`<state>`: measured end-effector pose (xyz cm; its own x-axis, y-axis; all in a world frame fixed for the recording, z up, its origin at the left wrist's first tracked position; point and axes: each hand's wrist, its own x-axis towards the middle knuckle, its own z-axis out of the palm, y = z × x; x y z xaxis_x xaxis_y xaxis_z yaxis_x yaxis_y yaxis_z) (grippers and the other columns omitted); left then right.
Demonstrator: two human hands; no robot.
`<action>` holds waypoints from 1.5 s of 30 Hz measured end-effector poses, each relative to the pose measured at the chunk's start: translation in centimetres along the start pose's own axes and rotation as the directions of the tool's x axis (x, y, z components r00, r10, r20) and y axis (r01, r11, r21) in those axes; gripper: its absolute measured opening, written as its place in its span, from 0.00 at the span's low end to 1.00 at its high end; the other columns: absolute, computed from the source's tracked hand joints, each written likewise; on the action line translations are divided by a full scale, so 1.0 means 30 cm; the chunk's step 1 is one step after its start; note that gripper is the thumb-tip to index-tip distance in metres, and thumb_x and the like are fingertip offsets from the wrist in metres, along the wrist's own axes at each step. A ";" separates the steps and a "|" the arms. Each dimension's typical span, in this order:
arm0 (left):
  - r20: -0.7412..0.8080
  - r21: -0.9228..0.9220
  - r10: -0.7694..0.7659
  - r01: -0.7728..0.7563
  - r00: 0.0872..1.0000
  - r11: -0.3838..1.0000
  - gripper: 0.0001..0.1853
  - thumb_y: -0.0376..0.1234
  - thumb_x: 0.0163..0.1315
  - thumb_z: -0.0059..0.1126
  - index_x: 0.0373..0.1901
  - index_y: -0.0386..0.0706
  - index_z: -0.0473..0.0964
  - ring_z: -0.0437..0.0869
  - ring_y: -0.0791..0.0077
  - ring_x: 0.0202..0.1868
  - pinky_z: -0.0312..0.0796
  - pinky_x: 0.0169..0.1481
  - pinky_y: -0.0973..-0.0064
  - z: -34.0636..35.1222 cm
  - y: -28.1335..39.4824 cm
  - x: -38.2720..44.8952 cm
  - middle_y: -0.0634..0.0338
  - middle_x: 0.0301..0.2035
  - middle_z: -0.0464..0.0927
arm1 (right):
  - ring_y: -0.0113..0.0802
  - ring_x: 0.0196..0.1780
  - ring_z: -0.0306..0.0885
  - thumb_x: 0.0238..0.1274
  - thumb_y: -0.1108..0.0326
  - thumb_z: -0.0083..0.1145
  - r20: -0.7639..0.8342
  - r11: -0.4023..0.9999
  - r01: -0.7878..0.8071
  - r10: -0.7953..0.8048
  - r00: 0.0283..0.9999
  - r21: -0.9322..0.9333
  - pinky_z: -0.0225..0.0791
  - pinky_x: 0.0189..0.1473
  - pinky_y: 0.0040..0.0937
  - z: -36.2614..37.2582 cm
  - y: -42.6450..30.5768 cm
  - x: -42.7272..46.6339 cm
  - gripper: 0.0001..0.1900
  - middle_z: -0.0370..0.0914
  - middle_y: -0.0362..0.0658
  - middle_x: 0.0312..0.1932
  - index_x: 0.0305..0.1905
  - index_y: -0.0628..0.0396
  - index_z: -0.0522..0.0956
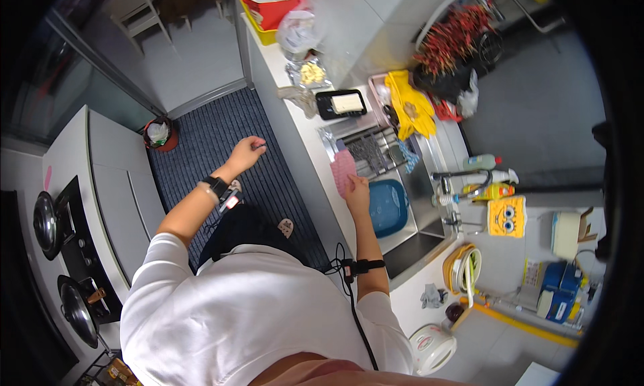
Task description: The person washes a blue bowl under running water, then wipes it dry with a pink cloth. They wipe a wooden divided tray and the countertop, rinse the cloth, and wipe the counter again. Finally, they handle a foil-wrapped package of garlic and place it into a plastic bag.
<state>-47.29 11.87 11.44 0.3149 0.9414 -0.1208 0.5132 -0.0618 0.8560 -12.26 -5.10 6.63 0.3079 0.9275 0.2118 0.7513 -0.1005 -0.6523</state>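
My right hand (pixel 357 189) pinches the lower end of a pink textured cloth (pixel 343 170) at the counter's front edge. Just beside that hand, a blue plastic basin (pixel 388 207) sits in the stainless steel sink (pixel 422 235). A dish rack (pixel 380 149) spans the sink beyond the cloth, with a dark grey mesh cloth and a blue checked cloth on it. My left hand (pixel 246 153), its fingers curled, hovers over the striped floor mat (pixel 211 119), away from the counter. A small dark spot shows at its fingertips; whether it is a held thing is unclear.
A black tray with a white block (pixel 347 103), yellow rubber gloves (pixel 410 104) and a plastic bag (pixel 297 31) line the counter. The faucet (pixel 445 187) rises behind the sink. At left are lidded pans (pixel 75 310) on a stove and a bin (pixel 163 137) by the doorway.
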 end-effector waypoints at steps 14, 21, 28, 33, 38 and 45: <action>-0.140 -0.480 -0.460 0.347 0.877 0.806 0.10 0.30 0.68 0.55 0.47 0.36 0.77 0.81 0.81 0.30 0.72 0.36 0.85 -0.883 -0.441 -0.120 0.65 0.33 0.80 | 0.48 0.55 0.72 0.52 0.64 0.67 0.100 0.872 0.062 -0.015 0.995 -0.485 0.67 0.58 0.40 0.531 -0.486 0.752 0.24 0.77 0.48 0.51 0.55 0.58 0.76; -0.128 -0.498 -0.517 0.396 0.846 0.771 0.10 0.32 0.70 0.51 0.48 0.39 0.78 0.83 0.82 0.31 0.71 0.34 0.86 -1.075 -0.491 -0.045 0.65 0.35 0.80 | 0.50 0.47 0.78 0.54 0.54 0.59 0.288 0.775 0.053 0.169 0.943 -0.630 0.70 0.54 0.44 0.488 -0.435 0.748 0.16 0.84 0.50 0.35 0.31 0.56 0.85; -0.045 -0.568 -0.530 0.415 0.847 0.711 0.11 0.34 0.72 0.50 0.49 0.40 0.78 0.84 0.79 0.33 0.74 0.38 0.83 -1.135 -0.475 0.154 0.62 0.39 0.82 | 0.53 0.38 0.78 0.64 0.59 0.43 0.073 0.850 -0.474 0.471 0.879 0.228 0.68 0.45 0.44 0.559 -0.508 0.915 0.22 0.80 0.64 0.35 0.39 0.73 0.78; -0.019 -0.563 -0.498 0.402 0.867 0.722 0.11 0.35 0.72 0.50 0.49 0.41 0.78 0.85 0.78 0.34 0.75 0.39 0.82 -1.189 -0.417 0.376 0.61 0.39 0.83 | 0.27 0.18 0.65 0.69 0.59 0.41 0.445 0.142 -0.618 0.573 0.689 0.774 0.54 0.14 0.26 0.673 -0.782 1.084 0.11 0.71 0.34 0.22 0.34 0.48 0.73; 0.006 -0.513 -0.503 0.435 0.864 0.740 0.11 0.35 0.72 0.51 0.48 0.41 0.78 0.84 0.78 0.34 0.75 0.39 0.82 -1.261 -0.410 0.592 0.60 0.38 0.83 | 0.28 0.23 0.68 0.67 0.62 0.49 0.189 0.259 -0.439 0.637 0.747 0.860 0.61 0.24 0.26 0.824 -0.854 1.168 0.09 0.73 0.38 0.25 0.35 0.55 0.72; 0.067 -0.468 -0.515 0.483 0.855 0.740 0.11 0.36 0.72 0.52 0.48 0.41 0.78 0.84 0.77 0.33 0.75 0.38 0.82 -1.313 -0.441 0.831 0.61 0.36 0.83 | 0.59 0.53 0.73 0.63 0.68 0.53 0.038 0.954 -0.280 0.285 0.958 -0.111 0.64 0.57 0.50 1.075 -0.847 1.346 0.22 0.76 0.63 0.50 0.61 0.59 0.70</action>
<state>-77.67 49.22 16.91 0.0585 0.8141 -0.5777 0.1586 0.5638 0.8105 -37.74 46.52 8.28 0.4869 0.8734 -0.0113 0.6949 -0.3951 -0.6008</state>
